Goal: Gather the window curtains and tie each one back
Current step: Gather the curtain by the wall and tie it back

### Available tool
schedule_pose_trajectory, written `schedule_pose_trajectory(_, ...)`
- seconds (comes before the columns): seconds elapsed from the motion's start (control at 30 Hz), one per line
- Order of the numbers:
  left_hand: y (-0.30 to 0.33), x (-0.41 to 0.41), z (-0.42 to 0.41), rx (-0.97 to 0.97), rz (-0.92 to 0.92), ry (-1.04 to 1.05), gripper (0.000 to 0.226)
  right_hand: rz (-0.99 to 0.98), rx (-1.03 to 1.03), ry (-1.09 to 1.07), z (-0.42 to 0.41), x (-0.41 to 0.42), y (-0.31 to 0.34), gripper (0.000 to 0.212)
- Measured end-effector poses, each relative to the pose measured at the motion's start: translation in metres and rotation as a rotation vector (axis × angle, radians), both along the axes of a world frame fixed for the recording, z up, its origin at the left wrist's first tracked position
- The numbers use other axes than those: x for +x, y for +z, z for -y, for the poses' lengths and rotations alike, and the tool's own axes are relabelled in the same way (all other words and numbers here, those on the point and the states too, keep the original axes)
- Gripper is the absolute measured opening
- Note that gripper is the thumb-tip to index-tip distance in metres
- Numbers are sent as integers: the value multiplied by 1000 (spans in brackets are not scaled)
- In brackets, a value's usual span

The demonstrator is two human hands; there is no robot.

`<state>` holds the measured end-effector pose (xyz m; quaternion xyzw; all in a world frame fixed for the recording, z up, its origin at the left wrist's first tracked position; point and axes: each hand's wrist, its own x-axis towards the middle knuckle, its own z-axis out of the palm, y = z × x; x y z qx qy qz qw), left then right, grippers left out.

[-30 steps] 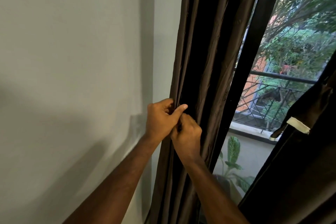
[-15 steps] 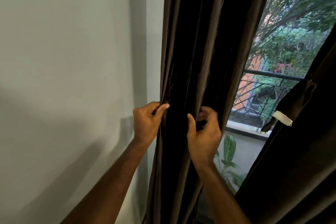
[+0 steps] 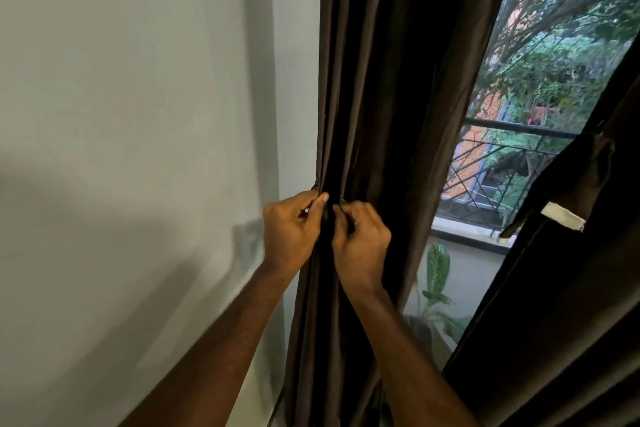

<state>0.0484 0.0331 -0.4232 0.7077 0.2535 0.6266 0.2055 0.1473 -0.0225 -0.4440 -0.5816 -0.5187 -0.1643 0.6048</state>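
Observation:
A dark brown curtain (image 3: pixel 398 80) hangs in gathered folds at the window's left side. My left hand (image 3: pixel 292 230) pinches its left edge between thumb and fingers. My right hand (image 3: pixel 360 243) sits close beside it, fingers curled into the folds. The two hands nearly touch at waist height of the curtain. A second dark curtain (image 3: pixel 571 305) slants across the right side, and a tie-back strap with a white end (image 3: pixel 562 216) hangs on it.
A pale wall (image 3: pixel 138 149) fills the left. Between the curtains the window pane (image 3: pixel 519 97) shows a balcony railing (image 3: pixel 512 163), trees and a potted plant (image 3: pixel 437 274) below.
My right hand has moved left from the curtain's right folds, bunching the fabric toward my left hand. The left hand has stayed on the curtain's edge.

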Motion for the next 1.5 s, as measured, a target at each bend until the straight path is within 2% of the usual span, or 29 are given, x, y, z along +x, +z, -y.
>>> schedule_pose_trajectory(0.23,-4,2,7,-19,-17,-6,35,-26,-6,18,4,-11,-1,8)
schedule_pose_trajectory(0.4,-3,-3,11,15,-46,-11,24,-35,2,23,5,-16,-1,13)
schedule_pose_trajectory(0.6,7,-7,9,11,-59,22,31,92,-45,14,3,-19,0,11)
schedule_pose_trajectory(0.7,14,-6,10,3,-109,48,39,97,-57,45,7,-19,-1,18)
schedule_pose_trajectory(0.83,17,-6,5,26,-153,109,36,184,-97,100,22,-17,1,22)
schedule_pose_trajectory(0.93,13,-10,0,65,-176,149,43,241,-16,57,51,-9,0,20)
schedule_pose_trajectory(0.97,12,-13,-1,70,-175,163,44,211,28,-11,62,-5,-1,17)
schedule_pose_trajectory(1.03,9,-16,-3,77,-172,193,44,61,64,-148,74,9,0,32)
schedule_pose_trajectory(1.1,7,-14,-2,94,-207,203,38,-82,16,-170,67,22,1,44)
schedule_pose_trajectory(1.13,6,-11,1,106,-233,202,36,-88,-7,-158,61,24,-1,39)
schedule_pose_trajectory(1.23,3,-5,8,121,-258,204,32,44,1,-164,47,28,-10,4)
schedule_pose_trajectory(1.27,2,-6,7,123,-252,206,32,-1,12,-168,46,37,-10,3)
schedule_pose_trajectory(1.37,-1,-11,2,111,-208,216,32,-306,71,-295,41,69,-6,7)
schedule_pose_trajectory(1.4,-2,-11,1,98,-197,213,32,-301,66,-312,39,72,-5,7)
schedule_pose_trajectory(1.5,-3,-7,4,98,-186,201,35,-8,-13,-194,39,50,-13,11)
